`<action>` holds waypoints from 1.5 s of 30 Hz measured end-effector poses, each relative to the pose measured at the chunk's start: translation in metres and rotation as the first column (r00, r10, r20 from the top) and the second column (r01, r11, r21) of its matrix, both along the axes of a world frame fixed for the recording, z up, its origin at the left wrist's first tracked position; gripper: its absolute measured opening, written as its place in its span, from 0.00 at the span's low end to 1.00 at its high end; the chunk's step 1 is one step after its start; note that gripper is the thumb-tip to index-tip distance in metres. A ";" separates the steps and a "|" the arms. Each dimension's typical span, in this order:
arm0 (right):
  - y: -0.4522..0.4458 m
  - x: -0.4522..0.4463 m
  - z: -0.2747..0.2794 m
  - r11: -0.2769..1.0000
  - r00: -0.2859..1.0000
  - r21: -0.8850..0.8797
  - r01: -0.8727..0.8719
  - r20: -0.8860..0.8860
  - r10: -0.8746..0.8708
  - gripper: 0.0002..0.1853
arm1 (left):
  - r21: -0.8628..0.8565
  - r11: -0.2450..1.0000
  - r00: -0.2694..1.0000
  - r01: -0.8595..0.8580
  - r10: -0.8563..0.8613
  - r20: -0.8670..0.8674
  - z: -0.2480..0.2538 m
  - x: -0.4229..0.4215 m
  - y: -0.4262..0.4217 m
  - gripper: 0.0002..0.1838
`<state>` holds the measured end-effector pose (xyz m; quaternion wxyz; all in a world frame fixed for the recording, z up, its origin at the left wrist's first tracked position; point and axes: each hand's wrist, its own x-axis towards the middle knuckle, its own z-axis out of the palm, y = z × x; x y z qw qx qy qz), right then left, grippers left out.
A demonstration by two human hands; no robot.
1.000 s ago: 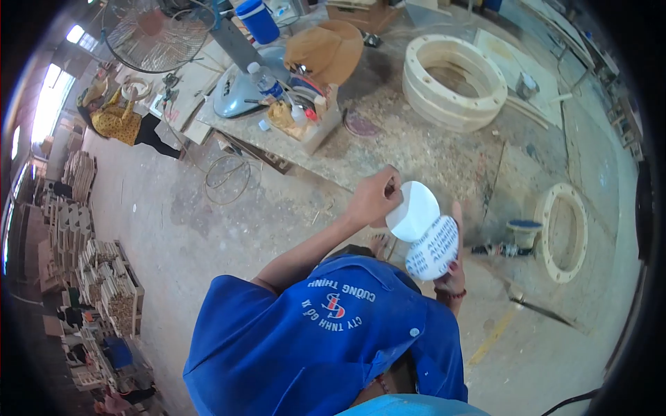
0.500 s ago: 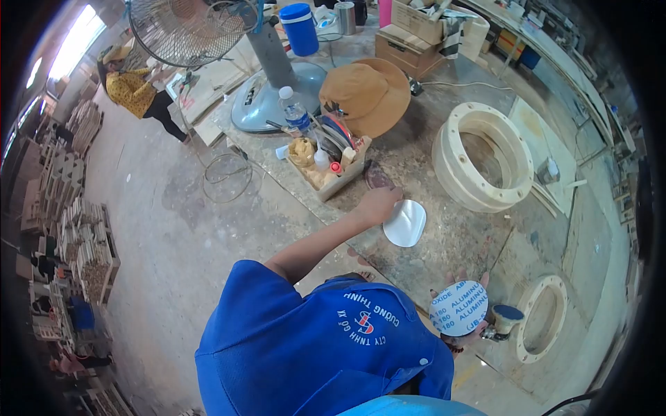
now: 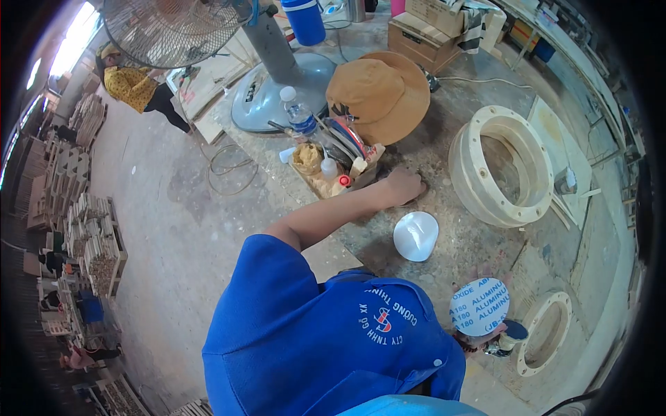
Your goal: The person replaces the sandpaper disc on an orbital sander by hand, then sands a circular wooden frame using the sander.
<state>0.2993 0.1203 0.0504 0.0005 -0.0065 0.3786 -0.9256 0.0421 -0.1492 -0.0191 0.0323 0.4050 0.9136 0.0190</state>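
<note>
My left hand point(image 3: 404, 187) is on the tabletop past the toolbox, fingers curled down; anything beneath them is hidden. Just below it lies a round, shiny white sheet point(image 3: 416, 236), slightly curled and apart from the hand. My right hand point(image 3: 494, 335) is closed on a round sanding disc point(image 3: 479, 307), its printed white back with blue lettering facing up. Most of this hand is hidden under the disc. Against its right side is a sander point(image 3: 513, 331) with a dark round pad; whether the hand touches it I cannot tell.
A cardboard tray point(image 3: 325, 191) with bottles and tools stands by my left forearm. Beyond are a brown hat point(image 3: 378, 97) and a fan base point(image 3: 281, 93). A large cream flanged ring point(image 3: 472, 173) and a flatter ring point(image 3: 560, 333) lie to the right. Another person point(image 3: 132, 87) stands far left.
My left hand has let go of the shiny white sheet and moved away over the table, covering where a dark brown patch showed. The right hand still holds the sanding disc.
</note>
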 end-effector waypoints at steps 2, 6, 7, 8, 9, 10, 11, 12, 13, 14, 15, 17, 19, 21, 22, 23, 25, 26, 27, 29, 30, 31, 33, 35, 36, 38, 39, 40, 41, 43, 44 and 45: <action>-0.001 -0.001 -0.001 1.000 1.000 0.000 0.017 0.008 -0.017 0.64 | -0.064 0.997 0.997 0.044 -0.040 0.059 0.010 -0.007 0.000 0.10; -0.002 -0.001 -0.002 0.999 0.999 -0.006 0.050 0.022 -0.050 0.64 | 0.073 0.996 0.979 0.044 -0.057 0.196 0.055 -0.021 -0.010 0.11; -0.002 -0.001 -0.001 0.998 0.998 0.002 0.062 0.030 -0.062 0.64 | 0.212 0.976 0.966 -0.056 0.000 0.257 0.060 -0.021 -0.012 0.11; -0.002 -0.001 0.000 0.997 0.996 0.008 0.079 0.038 -0.080 0.64 | 0.341 0.928 0.940 -0.153 0.031 0.339 0.063 -0.021 -0.012 0.12; -0.003 0.000 0.001 0.995 0.994 0.012 0.098 0.049 -0.099 0.64 | 0.477 0.863 0.938 -0.166 -0.011 0.346 0.063 -0.021 -0.013 0.13; -0.006 0.003 0.003 0.994 0.991 0.017 0.111 0.067 -0.112 0.64 | 0.600 0.776 0.927 -0.196 -0.052 0.370 0.061 -0.016 -0.011 0.14; -0.007 0.004 0.004 0.992 0.989 0.012 0.122 0.082 -0.122 0.64 | 0.610 0.751 0.906 -0.252 -0.037 0.421 0.068 -0.005 -0.007 0.15; -0.009 0.006 0.005 0.992 0.987 0.006 0.128 0.093 -0.128 0.64 | 0.608 0.731 0.884 -0.311 -0.012 0.466 0.071 0.002 -0.008 0.16; -0.012 0.004 0.006 0.991 0.986 -0.004 0.132 0.100 -0.131 0.64 | 0.613 0.710 0.842 -0.347 -0.052 0.537 0.060 0.011 -0.011 0.18; -0.015 0.005 0.007 0.989 0.983 -0.017 0.145 0.118 -0.142 0.65 | 0.608 0.693 0.780 -0.387 -0.105 0.617 0.042 0.029 -0.005 0.20; -0.017 0.002 0.008 0.989 0.983 -0.025 0.147 0.115 -0.144 0.65 | 0.488 0.732 0.646 -0.476 -0.086 0.758 0.050 0.042 -0.003 0.23; -0.018 0.002 0.008 0.987 0.982 -0.030 0.155 0.116 -0.150 0.65 | 0.482 0.810 0.833 -0.333 0.013 0.554 0.037 0.062 0.006 0.24; -0.017 0.001 0.008 0.987 0.981 -0.035 0.159 0.118 -0.154 0.65 | 0.443 0.851 0.916 -0.283 0.102 0.388 0.022 0.068 0.009 0.25; -0.018 0.000 0.008 0.986 0.980 -0.039 0.163 0.123 -0.158 0.65 | 0.403 0.857 0.928 -0.320 0.197 0.317 0.011 0.071 0.010 0.26; -0.020 -0.001 0.008 0.985 0.979 -0.039 0.165 0.125 -0.159 0.65 | 0.383 0.868 0.923 -0.317 0.189 0.336 0.006 0.073 0.010 0.25; -0.018 -0.002 0.007 0.985 0.980 -0.051 0.166 0.123 -0.158 0.65 | 0.363 0.877 0.918 -0.315 0.184 0.352 0.002 0.074 0.009 0.25; -0.016 -0.006 0.005 0.985 0.980 -0.049 0.164 0.122 -0.157 0.65 | 0.341 0.875 0.891 -0.344 0.190 0.412 0.002 0.075 0.009 0.24; -0.016 -0.007 0.005 0.985 0.979 -0.047 0.167 0.127 -0.160 0.65 | 0.335 0.865 0.867 -0.373 0.197 0.457 0.005 0.078 0.011 0.23; -0.015 -0.008 0.005 0.985 0.980 -0.057 0.166 0.118 -0.158 0.65 | 0.329 0.855 0.842 -0.400 0.201 0.501 0.008 0.078 0.012 0.23; -0.013 -0.009 0.006 0.982 0.978 -0.067 0.178 0.120 -0.169 0.65 | 0.246 0.850 0.695 -0.466 0.180 0.696 0.007 0.070 0.013 0.21; -0.012 -0.009 0.005 0.981 0.978 -0.067 0.182 0.117 -0.174 0.65 | 0.200 0.850 0.606 -0.488 0.165 0.779 0.006 0.066 0.014 0.21; -0.013 -0.010 0.005 0.981 0.978 -0.065 0.184 0.112 -0.176 0.65 | 0.231 0.850 0.659 -0.473 0.168 0.733 0.006 0.066 0.014 0.22; -0.012 -0.009 0.006 0.980 0.978 -0.061 0.189 0.105 -0.182 0.66 | 0.299 0.853 0.757 -0.428 0.158 0.634 0.010 0.071 0.017 0.23; -0.012 -0.007 0.008 0.977 0.975 -0.056 0.205 0.105 -0.198 0.66 | 0.348 0.874 0.856 -0.338 0.132 0.500 0.020 0.084 0.021 0.25; -0.011 -0.007 0.009 0.976 0.973 -0.052 0.213 0.105 -0.207 0.66 | 0.367 0.883 0.895 -0.292 0.118 0.429 0.024 0.093 0.023 0.26; -0.008 -0.002 0.011 0.970 0.967 -0.051 0.238 0.110 -0.232 0.66 | 0.455 0.890 0.949 -0.005 -0.140 0.283 0.010 0.114 0.022 0.29; -0.006 0.000 0.012 0.966 0.963 -0.054 0.252 0.110 -0.245 0.66 | 0.483 0.864 0.944 0.139 -0.264 0.200 0.004 0.124 0.020 0.31; -0.003 0.003 0.013 0.962 0.959 -0.056 0.266 0.114 -0.258 0.66 | 0.415 0.896 0.946 0.161 -0.259 0.193 0.007 0.135 0.020 0.31; -0.001 0.006 0.014 0.957 0.954 -0.066 0.283 0.118 -0.274 0.66 | 0.342 0.923 0.950 0.179 -0.253 0.184 0.012 0.147 0.018 0.32; 0.001 0.012 0.015 0.949 0.947 -0.074 0.307 0.126 -0.296 0.66 | 0.236 0.950 0.956 0.204 -0.245 0.161 0.013 0.151 0.017 0.31; 0.001 0.013 0.015 0.945 0.944 -0.079 0.316 0.127 -0.305 0.66 | 0.208 0.955 0.958 0.212 -0.245 0.148 0.010 0.150 0.016 0.31; 0.001 0.014 0.015 0.944 0.942 -0.081 0.320 0.131 -0.308 0.66 | 0.179 0.960 0.961 0.215 -0.240 0.137 0.006 0.149 0.016 0.30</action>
